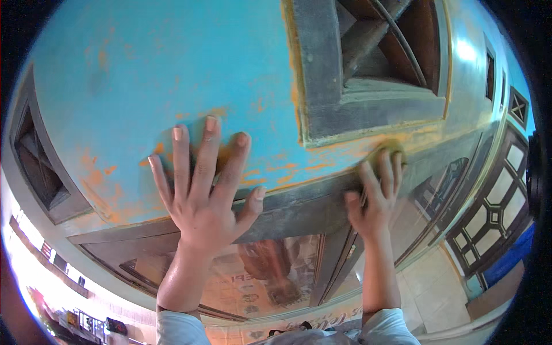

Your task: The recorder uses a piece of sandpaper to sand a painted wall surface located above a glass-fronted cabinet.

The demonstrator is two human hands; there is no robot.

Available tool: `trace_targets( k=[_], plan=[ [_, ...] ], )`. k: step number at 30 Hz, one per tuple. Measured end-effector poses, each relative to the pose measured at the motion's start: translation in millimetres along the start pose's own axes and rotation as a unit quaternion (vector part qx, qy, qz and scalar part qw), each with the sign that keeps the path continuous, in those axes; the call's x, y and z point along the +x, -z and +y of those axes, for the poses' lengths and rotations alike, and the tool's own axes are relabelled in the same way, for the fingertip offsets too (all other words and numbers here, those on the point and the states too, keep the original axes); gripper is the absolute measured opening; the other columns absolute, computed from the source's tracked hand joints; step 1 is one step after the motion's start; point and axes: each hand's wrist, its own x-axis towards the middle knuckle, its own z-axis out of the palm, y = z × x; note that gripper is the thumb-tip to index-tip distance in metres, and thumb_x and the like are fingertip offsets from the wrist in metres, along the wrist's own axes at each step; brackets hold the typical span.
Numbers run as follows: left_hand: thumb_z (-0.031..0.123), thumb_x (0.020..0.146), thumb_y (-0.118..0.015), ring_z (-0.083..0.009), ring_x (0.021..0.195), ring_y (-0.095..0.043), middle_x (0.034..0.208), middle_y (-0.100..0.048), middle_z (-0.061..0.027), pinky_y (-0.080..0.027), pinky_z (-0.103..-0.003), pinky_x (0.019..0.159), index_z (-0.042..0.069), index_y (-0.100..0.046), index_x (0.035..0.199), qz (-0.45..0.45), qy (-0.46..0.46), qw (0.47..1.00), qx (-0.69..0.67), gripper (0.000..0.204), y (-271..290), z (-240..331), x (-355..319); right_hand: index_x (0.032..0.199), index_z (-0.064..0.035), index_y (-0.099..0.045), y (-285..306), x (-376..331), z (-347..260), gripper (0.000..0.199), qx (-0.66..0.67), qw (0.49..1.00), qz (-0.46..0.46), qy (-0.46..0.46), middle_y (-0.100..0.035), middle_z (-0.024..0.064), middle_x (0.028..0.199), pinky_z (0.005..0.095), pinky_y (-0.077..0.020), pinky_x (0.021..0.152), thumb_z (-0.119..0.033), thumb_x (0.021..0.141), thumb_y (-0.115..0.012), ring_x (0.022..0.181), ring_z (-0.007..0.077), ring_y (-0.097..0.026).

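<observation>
Flat against a turquoise painted wall [190,63], my left hand [201,195] has its fingers and thumb spread, with nothing held. Its fingertips rest among patches of orange-brown base coat showing through the paint. My right hand [376,198] is further right, at the strip of wall just above a dark wooden window frame [276,215]. Its fingers are bent and close together, slightly blurred. A thin dark edge shows between thumb and forefinger, and a brownish smudge lies at the fingertips; what they hold, if anything, is unclear.
A dark wooden vent frame [374,112] with crossed slats sits above my right hand; a smaller vent [37,152] is at the far left. Below are glass panes [276,276] with a printed sheet visible. A panelled door [494,207] stands right, above a tiled floor [431,293].
</observation>
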Motion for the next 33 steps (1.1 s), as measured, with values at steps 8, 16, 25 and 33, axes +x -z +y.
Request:
trace_targets(
  k=[8, 16, 25, 33],
  plan=[
    [0.053, 0.090, -0.057, -0.0383, 0.149, -0.030, 0.158, -0.043, -0.0075, -0.012, -0.064, 0.120, 0.022, -0.062, 0.139, -0.001, -0.030, 0.999, -0.024, 0.058, 3.6, 1.6, 4.4, 0.143, -0.0248, -0.057, -7.0, 8.5, -49.1, 0.058, 0.068, 0.995, -0.025, 0.067, -0.044, 0.0136, 0.155, 0.0638, -0.0200, 0.117, -0.058, 0.095, -0.054, 0.147, 0.0448, -0.030],
    [0.047, 0.085, -0.067, -0.0305, 0.149, -0.030, 0.162, -0.034, -0.0004, -0.020, -0.064, 0.118, 0.038, -0.049, 0.148, -0.030, -0.067, 0.997, 0.022, 0.066, 48.3, -113.0, 68.0, 0.150, -0.0391, -0.046, 6.5, 145.2, -81.1, 0.060, -0.039, 0.940, -0.166, 0.294, -0.038, 0.0038, 0.160, 0.0653, -0.0193, 0.118, -0.059, 0.094, -0.055, 0.149, 0.0359, -0.030],
    [0.050, 0.102, -0.046, -0.0380, 0.154, -0.013, 0.167, -0.018, -0.0132, -0.009, -0.056, 0.125, 0.017, -0.033, 0.158, -0.051, 0.110, 0.991, 0.063, 0.066, 83.3, -162.5, 106.8, 0.155, -0.0313, -0.040, -21.8, 191.2, -136.8, 0.073, -0.045, 0.936, -0.107, 0.331, -0.032, 0.0085, 0.163, 0.0646, -0.0187, 0.118, -0.073, 0.095, -0.037, 0.150, 0.0420, -0.027],
    [0.052, 0.100, -0.047, -0.0388, 0.153, -0.015, 0.166, -0.021, -0.0138, -0.010, -0.055, 0.124, 0.016, -0.038, 0.156, 0.005, 0.065, 0.997, 0.046, 0.067, 81.1, -170.6, 105.4, 0.150, -0.0285, -0.048, -33.3, 226.4, -139.4, 0.065, -0.079, 0.960, 0.076, 0.257, -0.038, 0.0095, 0.160, 0.0608, -0.0245, 0.117, -0.066, 0.098, -0.040, 0.148, 0.0389, -0.031]
  ],
)
